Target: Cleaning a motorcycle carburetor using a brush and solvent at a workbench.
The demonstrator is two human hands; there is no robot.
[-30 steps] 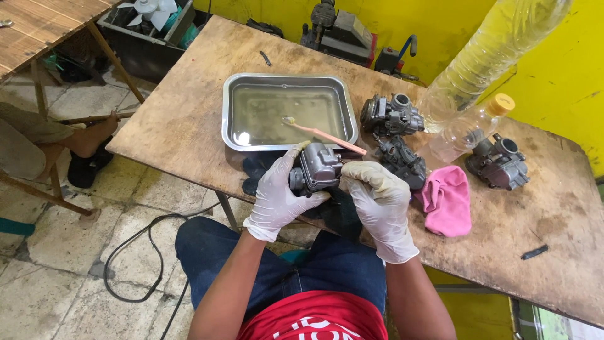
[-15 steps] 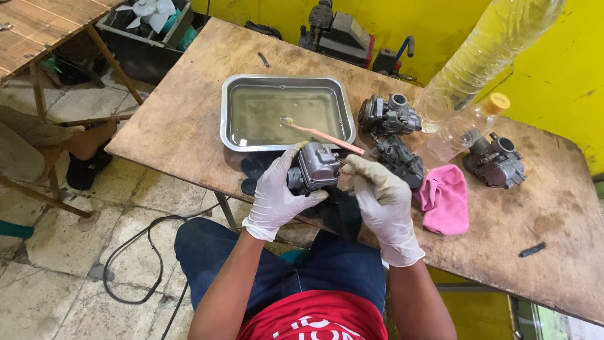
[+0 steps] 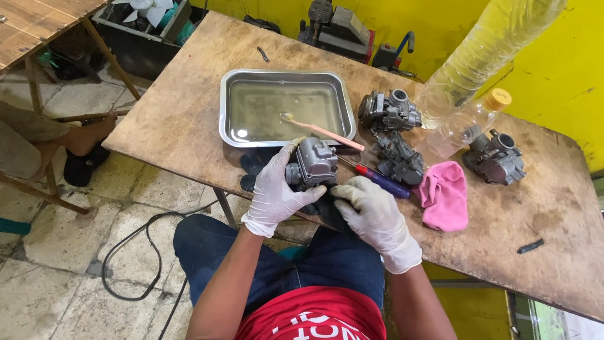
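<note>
Both my hands wear white gloves. My left hand (image 3: 277, 192) grips a grey metal carburetor (image 3: 313, 162) from its left side, just above the near edge of the wooden table (image 3: 189, 113). My right hand (image 3: 372, 214) rests below and to the right of the carburetor, fingers curled at its lower side on a dark cloth. A screwdriver with a red and blue handle (image 3: 377, 181) lies right beside my right hand. A pink toothbrush (image 3: 324, 131) leans on the rim of a steel tray (image 3: 284, 140) holding clear liquid.
Three more carburetors lie on the table: one (image 3: 387, 111) by the tray, one (image 3: 399, 158) below it, one (image 3: 496, 157) at the right. A pink rag (image 3: 445, 195), a large plastic bottle (image 3: 484, 56) and a small bottle (image 3: 469, 123) stand nearby. A black cable (image 3: 129, 252) runs over the floor.
My right hand has dropped from the carburetor's right side to below it, uncovering the screwdriver. The left hand keeps its hold on the carburetor.
</note>
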